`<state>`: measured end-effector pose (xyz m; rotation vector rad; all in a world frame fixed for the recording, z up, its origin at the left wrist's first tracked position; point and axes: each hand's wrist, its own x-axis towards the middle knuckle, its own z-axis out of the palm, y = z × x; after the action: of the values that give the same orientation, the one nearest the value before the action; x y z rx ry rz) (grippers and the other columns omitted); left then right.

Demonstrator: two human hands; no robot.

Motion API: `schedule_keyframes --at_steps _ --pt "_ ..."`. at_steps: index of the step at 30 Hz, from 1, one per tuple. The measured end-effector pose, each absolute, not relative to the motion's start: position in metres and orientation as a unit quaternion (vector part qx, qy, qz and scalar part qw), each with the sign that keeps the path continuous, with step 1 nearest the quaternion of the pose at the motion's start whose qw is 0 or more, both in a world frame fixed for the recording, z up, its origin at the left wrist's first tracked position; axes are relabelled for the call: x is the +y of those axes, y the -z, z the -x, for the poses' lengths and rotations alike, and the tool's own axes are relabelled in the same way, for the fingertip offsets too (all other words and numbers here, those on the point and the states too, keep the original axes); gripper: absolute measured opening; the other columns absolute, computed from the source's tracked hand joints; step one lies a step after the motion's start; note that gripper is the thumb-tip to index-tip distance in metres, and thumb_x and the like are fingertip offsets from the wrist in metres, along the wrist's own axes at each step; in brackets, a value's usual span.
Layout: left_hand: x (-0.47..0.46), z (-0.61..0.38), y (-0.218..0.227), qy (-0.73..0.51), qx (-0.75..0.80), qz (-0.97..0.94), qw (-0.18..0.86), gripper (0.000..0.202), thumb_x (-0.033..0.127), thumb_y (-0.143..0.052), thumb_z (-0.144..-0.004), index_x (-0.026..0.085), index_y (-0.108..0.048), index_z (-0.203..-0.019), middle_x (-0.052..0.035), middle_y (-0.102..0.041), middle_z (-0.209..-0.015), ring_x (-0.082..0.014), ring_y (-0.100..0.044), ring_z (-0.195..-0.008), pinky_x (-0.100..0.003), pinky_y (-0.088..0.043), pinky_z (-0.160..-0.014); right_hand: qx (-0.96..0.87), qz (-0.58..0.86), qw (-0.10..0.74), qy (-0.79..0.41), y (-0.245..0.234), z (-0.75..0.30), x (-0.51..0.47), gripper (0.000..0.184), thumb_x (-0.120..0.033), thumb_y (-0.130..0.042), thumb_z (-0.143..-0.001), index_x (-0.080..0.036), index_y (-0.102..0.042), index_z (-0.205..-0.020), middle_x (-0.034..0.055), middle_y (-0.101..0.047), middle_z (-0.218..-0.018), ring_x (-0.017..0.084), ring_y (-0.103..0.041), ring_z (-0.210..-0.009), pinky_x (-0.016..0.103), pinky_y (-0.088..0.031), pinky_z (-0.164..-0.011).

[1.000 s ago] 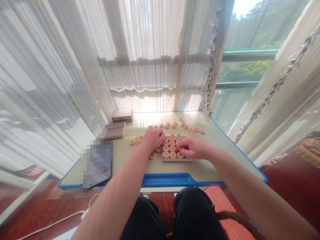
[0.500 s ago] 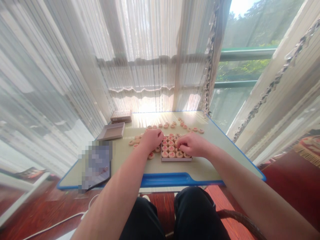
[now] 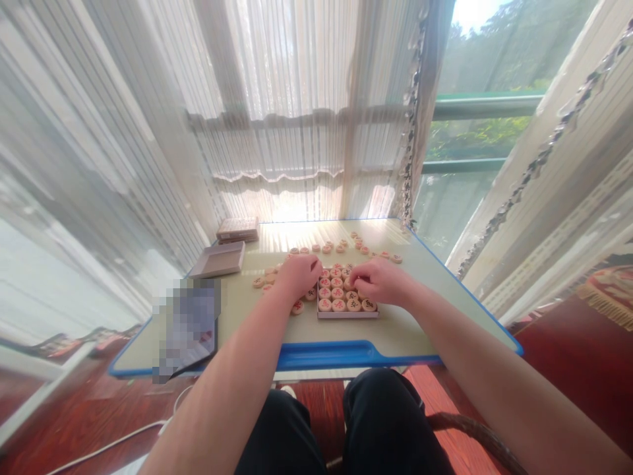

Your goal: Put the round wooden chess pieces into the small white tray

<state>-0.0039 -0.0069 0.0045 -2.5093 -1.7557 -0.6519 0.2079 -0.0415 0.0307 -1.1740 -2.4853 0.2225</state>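
Observation:
A shallow box (image 3: 349,315) stands in front of me, filled with rows of round wooden xiangqi pieces (image 3: 337,293) marked in red and black. My left hand (image 3: 301,274) is at the box's left edge, its fingers curled; whatever they hold is hidden. Over the right part of the box is my right hand (image 3: 376,280), fingertips pinched on a xiangqi piece (image 3: 349,284) in one of the rows. More loose pieces, among them a red-marked one (image 3: 297,307), lie left of the box, partly under my left hand.
Loose xiangqi pieces (image 3: 340,249) spread in a band behind the box. On the left are an open box lid (image 3: 218,259), a flat stack (image 3: 238,229) and a blurred tablet-like device (image 3: 192,323). The table (image 3: 435,330) has a blue edge, with curtains (image 3: 306,152) behind.
My right hand has shifted slightly back and up over the box, uncovering the black-marked piece at its front right corner. My left hand has barely moved.

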Motion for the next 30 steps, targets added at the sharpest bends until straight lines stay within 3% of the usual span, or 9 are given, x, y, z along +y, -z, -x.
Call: schedule_keyframes --at_steps 3,8,12,15,19,30 --pt "-0.006 0.004 -0.003 0.212 -0.559 0.801 0.006 0.035 0.033 -0.036 -0.089 0.019 -0.057 -0.065 -0.0051 -0.061 -0.068 -0.0176 -0.052 -0.066 -0.029 -0.035 -0.061 -0.872 0.419 0.243 -0.076 -0.027 -0.209 -0.035 0.022 -0.013 -0.047 -0.073 -0.018 -0.068 -0.071 0.0015 -0.065 -0.067 0.013 -0.055 -0.064 0.025 -0.039 -0.064" --pt "-0.005 0.004 -0.003 0.212 -0.557 0.803 0.005 0.035 0.032 -0.036 -0.088 0.019 -0.054 -0.062 -0.0043 -0.06 -0.067 -0.0166 -0.051 -0.064 -0.028 -0.034 -0.06 -0.836 0.441 0.325 -0.032 -0.013 -0.211 -0.017 0.022 -0.018 -0.048 -0.077 -0.019 -0.068 -0.085 0.0053 -0.063 -0.083 0.019 -0.054 -0.087 0.032 -0.042 -0.081" --pt "-0.004 0.004 -0.002 0.21 -0.56 0.801 0.004 0.034 0.031 -0.037 -0.088 0.019 -0.053 -0.061 -0.0038 -0.06 -0.066 -0.0166 -0.051 -0.063 -0.028 -0.034 -0.06 -0.815 0.492 0.304 -0.019 0.001 -0.214 0.001 0.031 -0.024 -0.047 -0.08 -0.021 -0.068 -0.104 0.0069 -0.062 -0.104 0.024 -0.048 -0.101 0.04 -0.038 -0.092" --pt "-0.004 0.005 -0.002 0.21 -0.562 0.8 0.005 0.034 0.032 -0.036 -0.088 0.019 -0.053 -0.062 -0.0041 -0.06 -0.066 -0.0168 -0.051 -0.063 -0.028 -0.034 -0.06 -0.818 0.508 0.268 -0.035 0.007 -0.217 0.01 0.031 -0.028 -0.045 -0.083 -0.025 -0.071 -0.1 0.004 -0.062 -0.111 0.025 -0.047 -0.104 0.041 -0.034 -0.097" --pt "-0.004 0.005 -0.002 0.215 -0.558 0.802 0.006 0.034 0.032 -0.036 -0.087 0.019 -0.052 -0.061 -0.0038 -0.059 -0.065 -0.0167 -0.05 -0.062 -0.028 -0.032 -0.058 -0.83 0.506 0.231 -0.045 0.005 -0.219 0.013 0.032 -0.028 -0.042 -0.084 -0.027 -0.074 -0.091 -0.0003 -0.066 -0.106 0.022 -0.048 -0.101 0.037 -0.034 -0.097" --pt "-0.004 0.006 -0.001 0.223 -0.55 0.805 0.007 0.034 0.033 -0.035 -0.087 0.019 -0.048 -0.058 -0.0037 -0.058 -0.063 -0.0164 -0.05 -0.061 -0.028 -0.032 -0.059 -0.799 0.561 0.217 -0.004 0.005 -0.226 0.017 0.035 -0.018 -0.04 -0.081 -0.024 -0.072 -0.094 0.0003 -0.069 -0.101 0.022 -0.05 -0.097 0.034 -0.039 -0.09"
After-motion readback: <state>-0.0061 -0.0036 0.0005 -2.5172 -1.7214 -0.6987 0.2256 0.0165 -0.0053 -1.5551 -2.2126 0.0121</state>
